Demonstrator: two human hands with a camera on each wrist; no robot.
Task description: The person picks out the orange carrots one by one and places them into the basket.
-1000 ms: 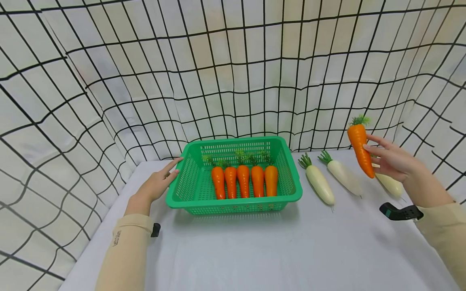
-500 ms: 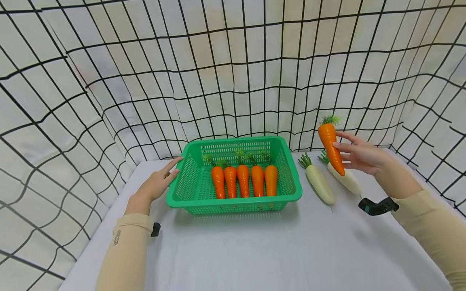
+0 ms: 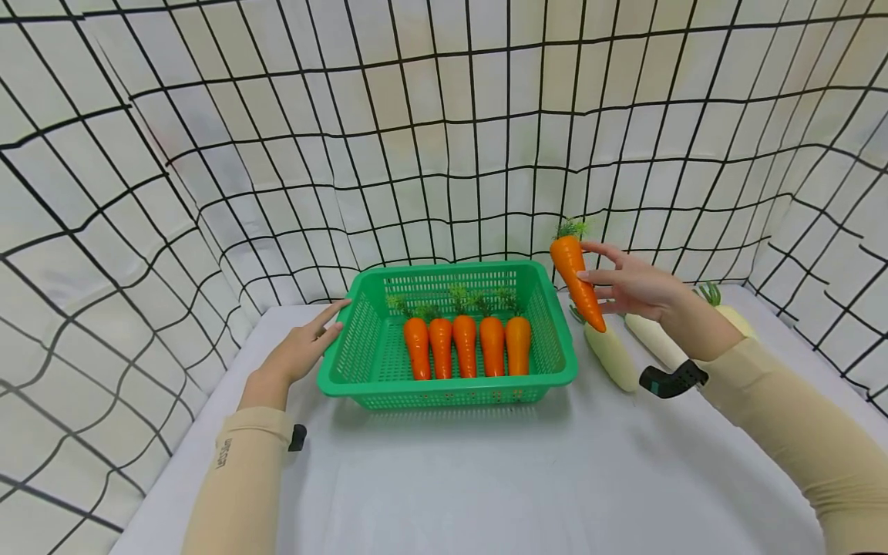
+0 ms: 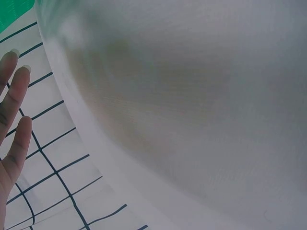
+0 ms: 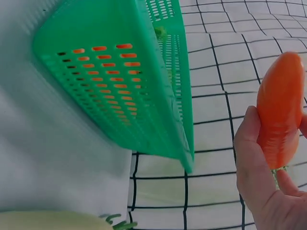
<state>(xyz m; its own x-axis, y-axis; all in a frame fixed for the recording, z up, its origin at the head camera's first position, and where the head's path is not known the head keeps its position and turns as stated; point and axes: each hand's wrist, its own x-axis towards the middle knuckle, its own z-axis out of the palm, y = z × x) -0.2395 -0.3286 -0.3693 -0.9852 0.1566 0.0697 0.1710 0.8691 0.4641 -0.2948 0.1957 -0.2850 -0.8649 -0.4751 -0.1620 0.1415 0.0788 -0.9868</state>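
Note:
A carrot (image 3: 577, 281) with a green top is pinched in my right hand (image 3: 634, 285), raised just beyond the right rim of the green basket (image 3: 447, 390). The right wrist view shows thumb and fingers on either side of that carrot (image 5: 280, 112). Inside the basket, several carrots (image 3: 465, 347) lie side by side, tops toward the back. My left hand (image 3: 298, 351) touches the basket's left rim with its fingers extended. In the left wrist view, only part of the left hand (image 4: 13, 115) shows, its fingers straight.
White radishes lie on the white table (image 3: 444, 478) right of the basket: one radish (image 3: 613, 358) beside it, another radish (image 3: 655, 339) partly behind my right hand, and a third radish (image 3: 735, 317) farther right. White walls with black grid lines (image 3: 444, 139) stand behind and at both sides.
My right hand has carried the carrot leftward, from above the rightmost radish to near the basket's right rim. The left hand and the carrots in the basket look unmoved.

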